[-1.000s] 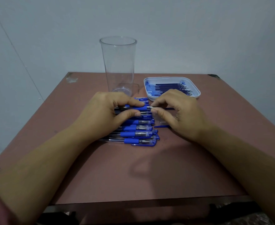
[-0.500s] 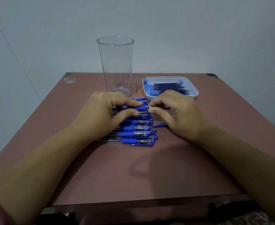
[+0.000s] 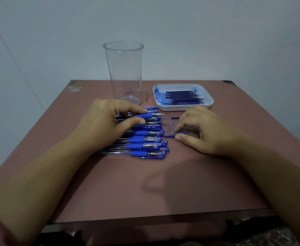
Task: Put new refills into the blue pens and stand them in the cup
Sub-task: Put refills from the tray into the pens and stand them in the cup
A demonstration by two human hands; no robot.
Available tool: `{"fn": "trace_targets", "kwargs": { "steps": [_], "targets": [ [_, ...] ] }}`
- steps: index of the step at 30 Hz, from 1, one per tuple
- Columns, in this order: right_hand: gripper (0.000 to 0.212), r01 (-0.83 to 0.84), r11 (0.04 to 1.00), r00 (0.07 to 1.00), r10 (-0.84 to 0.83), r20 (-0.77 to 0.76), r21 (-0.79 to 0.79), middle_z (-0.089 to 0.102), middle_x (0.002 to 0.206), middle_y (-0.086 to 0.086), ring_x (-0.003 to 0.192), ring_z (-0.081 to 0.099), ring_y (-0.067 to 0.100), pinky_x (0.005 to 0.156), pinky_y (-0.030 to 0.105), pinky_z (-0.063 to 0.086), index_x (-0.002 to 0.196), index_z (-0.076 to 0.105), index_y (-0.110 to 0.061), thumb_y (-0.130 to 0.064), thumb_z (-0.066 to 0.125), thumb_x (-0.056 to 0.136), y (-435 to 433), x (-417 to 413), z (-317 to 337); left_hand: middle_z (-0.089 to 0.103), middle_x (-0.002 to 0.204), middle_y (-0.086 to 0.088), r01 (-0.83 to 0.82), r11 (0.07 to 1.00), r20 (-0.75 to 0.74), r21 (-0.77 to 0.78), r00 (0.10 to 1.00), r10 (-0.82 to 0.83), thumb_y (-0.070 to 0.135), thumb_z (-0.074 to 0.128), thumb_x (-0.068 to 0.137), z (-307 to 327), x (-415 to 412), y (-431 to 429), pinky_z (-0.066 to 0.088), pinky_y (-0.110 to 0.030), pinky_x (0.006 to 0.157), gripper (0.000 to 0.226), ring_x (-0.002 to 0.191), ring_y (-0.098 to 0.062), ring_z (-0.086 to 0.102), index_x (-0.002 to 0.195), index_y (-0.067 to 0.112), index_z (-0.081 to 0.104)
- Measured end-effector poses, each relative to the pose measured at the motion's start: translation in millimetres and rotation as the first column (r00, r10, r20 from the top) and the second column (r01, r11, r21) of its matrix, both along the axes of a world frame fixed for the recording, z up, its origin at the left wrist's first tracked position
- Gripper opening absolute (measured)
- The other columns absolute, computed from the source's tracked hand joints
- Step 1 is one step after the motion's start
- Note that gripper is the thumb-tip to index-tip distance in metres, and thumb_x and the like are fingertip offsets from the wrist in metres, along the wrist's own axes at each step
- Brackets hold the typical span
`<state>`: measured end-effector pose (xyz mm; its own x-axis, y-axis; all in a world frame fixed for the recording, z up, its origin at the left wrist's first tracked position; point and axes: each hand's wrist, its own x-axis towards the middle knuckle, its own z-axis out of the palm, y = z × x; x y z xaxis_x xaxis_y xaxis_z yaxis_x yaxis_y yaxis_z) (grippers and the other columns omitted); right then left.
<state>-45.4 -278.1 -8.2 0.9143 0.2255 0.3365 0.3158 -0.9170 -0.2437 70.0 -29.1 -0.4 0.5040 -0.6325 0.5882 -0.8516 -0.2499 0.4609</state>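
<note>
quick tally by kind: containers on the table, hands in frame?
Cup: 1
Tray: 1, holding refills, too tightly packed to count
Hands: 2, left hand, right hand
Total: 4, not counting refills or the stacked pens, which overlap

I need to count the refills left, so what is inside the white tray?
The white tray holds a bundle of dark blue refills lying side by side, tips pointing right. They overlap, so an exact count is not possible. Some lighter blue pieces sit at its left end, too blurred to identify.
</note>
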Motion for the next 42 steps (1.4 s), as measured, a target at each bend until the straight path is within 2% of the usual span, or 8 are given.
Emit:
{"fn": "trace_targets", "kwargs": {
  "steps": [4, 10, 14, 23, 30, 36, 40, 42],
  "targets": [
    [0.007, 0.070, 0.988, 0.997, -0.066, -0.033, 0.140, 0.059, 0.082, -0.021, 0.078, 0.053, -0.002, 0.065, 0.008, 0.035, 0.091, 0.063, -0.031, -0.032, 0.069, 0.087, 0.7, -1.6, 2.8, 0.062, 0.082, 0.034, 0.006, 1.000, -0.001, -0.004, 1.000, -0.006, 0.047, 0.068, 0.077, 1.3, -1.0, -0.5, 0.048, -0.013, 0.072, 0.021, 0.080, 0.005, 0.065, 0.098, 0.047, 0.066],
    [0.012, 0.055, 0.947, 0.984, -0.105, 0.145, 0.316, 0.064, 0.092, -0.015, 0.083, 0.057, 0.007, 0.075, 0.017, 0.046, 0.098, 0.062, -0.030, -0.034, 0.061, 0.087, 12.5, 2.8, 3.6, 0.063, 0.085, 0.034, 0.026, 1.000, -0.006, 0.004, 1.000, -0.026, 0.045, 0.069, 0.078, 2.0, -2.3, -1.6, 0.046, -0.009, 0.074, 0.022, 0.082, 0.008, 0.064, 0.100, 0.046, 0.067],
    [0.012, 0.018, 0.939, 0.986, -0.074, 0.150, 0.345, 0.062, 0.094, -0.019, 0.084, 0.055, 0.004, 0.076, 0.014, 0.044, 0.099, 0.060, -0.034, -0.033, 0.062, 0.087, 21.0, 5.6, 4.8, 0.063, 0.085, 0.032, 0.026, 1.000, 0.001, 0.008, 1.000, -0.026, 0.043, 0.072, 0.080, 0.5, -2.7, -2.7, 0.042, -0.007, 0.073, 0.023, 0.080, 0.008, 0.063, 0.102, 0.041, 0.070],
    [0.014, -0.011, 0.925, 0.976, -0.073, 0.207, 0.380, 0.067, 0.093, -0.014, 0.087, 0.060, 0.008, 0.078, 0.014, 0.046, 0.100, 0.070, -0.020, -0.026, 0.068, 0.087, 35.1, 10.4, 2.2, 0.070, 0.088, 0.018, 0.007, 1.000, 0.034, -0.016, 0.999, -0.006, 0.040, 0.070, 0.081, -2.4, -4.8, -4.8, 0.047, -0.013, 0.072, 0.024, 0.079, 0.004, 0.064, 0.101, 0.028, 0.076],
    [0.014, -0.041, 0.913, 0.965, -0.069, 0.254, 0.406, 0.069, 0.090, -0.007, 0.083, 0.063, 0.011, 0.077, 0.019, 0.049, 0.100, 0.071, -0.016, -0.021, 0.069, 0.087, 40.7, 10.1, -1.7, 0.071, 0.087, 0.013, 0.032, 0.999, 0.083, -0.018, 0.996, -0.031, 0.033, 0.071, 0.082, 1.2, -8.6, -5.5, 0.045, -0.010, 0.072, 0.021, 0.078, 0.002, 0.064, 0.099, 0.021, 0.077],
    [0.016, -0.010, 0.784, 0.995, -0.051, 0.082, 0.621, 0.065, 0.083, -0.011, 0.074, 0.058, 0.000, 0.069, 0.014, 0.045, 0.096, 0.059, -0.028, -0.015, 0.065, 0.091, 42.0, 13.0, 3.4, 0.054, 0.090, 0.035, 0.017, 1.000, 0.130, 0.008, 0.991, -0.018, 0.033, 0.071, 0.083, 9.1, -4.8, -7.0, 0.035, 0.001, 0.077, 0.026, 0.082, 0.016, 0.054, 0.107, 0.024, 0.073],
    [0.015, 0.033, 0.632, 0.989, -0.131, 0.065, 0.774, 0.061, 0.085, 0.007, 0.077, 0.054, 0.017, 0.071, 0.031, 0.049, 0.096, 0.062, -0.027, -0.012, 0.064, 0.092, 36.4, 14.7, 12.0, 0.056, 0.114, 0.018, -0.061, 0.984, 0.091, 0.169, 0.995, 0.046, 0.057, 0.058, 0.084, 9.4, -1.0, 5.4, 0.028, 0.002, 0.090, 0.060, 0.103, 0.009, 0.046, 0.133, 0.021, 0.057],
    [0.015, 0.036, 0.592, 0.984, -0.163, 0.075, 0.805, 0.058, 0.088, 0.008, 0.080, 0.051, 0.018, 0.074, 0.032, 0.049, 0.095, 0.062, -0.025, -0.011, 0.063, 0.092, 35.1, 15.0, 21.1, 0.053, 0.132, 0.009, -0.079, 0.954, 0.055, 0.290, 0.996, 0.065, 0.070, 0.045, 0.081, 7.5, -0.8, 14.8, 0.030, -0.010, 0.099, 0.079, 0.118, -0.001, 0.047, 0.142, 0.019, 0.045]
  ]
}}
